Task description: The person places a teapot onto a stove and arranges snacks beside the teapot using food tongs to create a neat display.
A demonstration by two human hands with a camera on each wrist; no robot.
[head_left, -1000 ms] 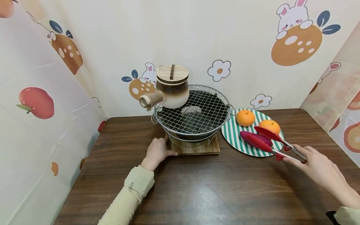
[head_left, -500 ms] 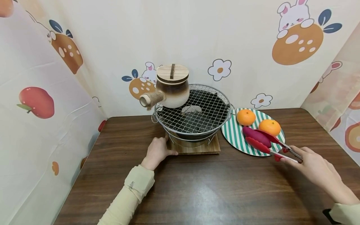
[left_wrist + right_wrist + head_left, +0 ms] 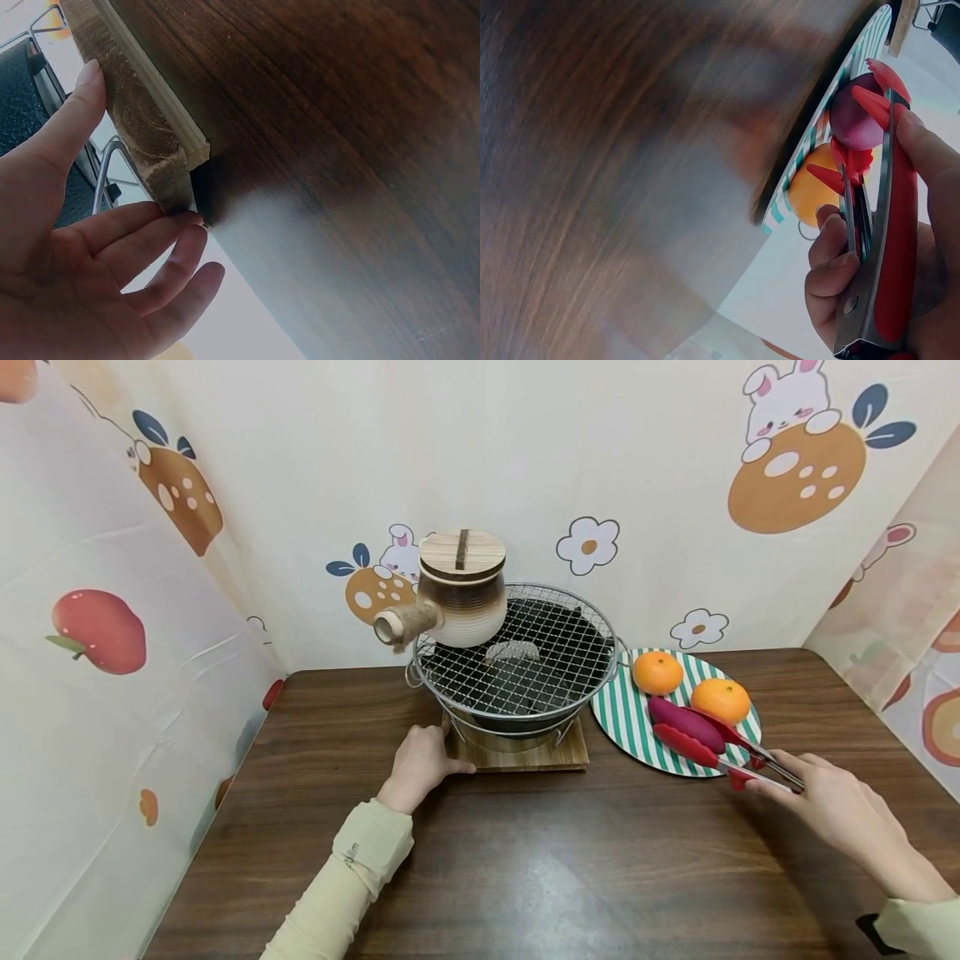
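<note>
R hand (image 3: 843, 806) grips tongs (image 3: 718, 763), L hand (image 3: 420, 764) on wooden base (image 3: 532, 762)

From my end, nearest is R hand, fingers curled round tongs' handles. L hand holds base's front-L corner btwn thumb & fingers. Purple sweet potato (image 3: 688, 724) is btwn tongs' red tips, at near part of striped plate (image 3: 628, 731); can't tell if it's lifted. Two mandarins (image 3: 721, 701) lie just past it. Farther: round mesh grill (image 3: 555, 668) w/ lidded pot (image 3: 468, 618), L side.
</note>
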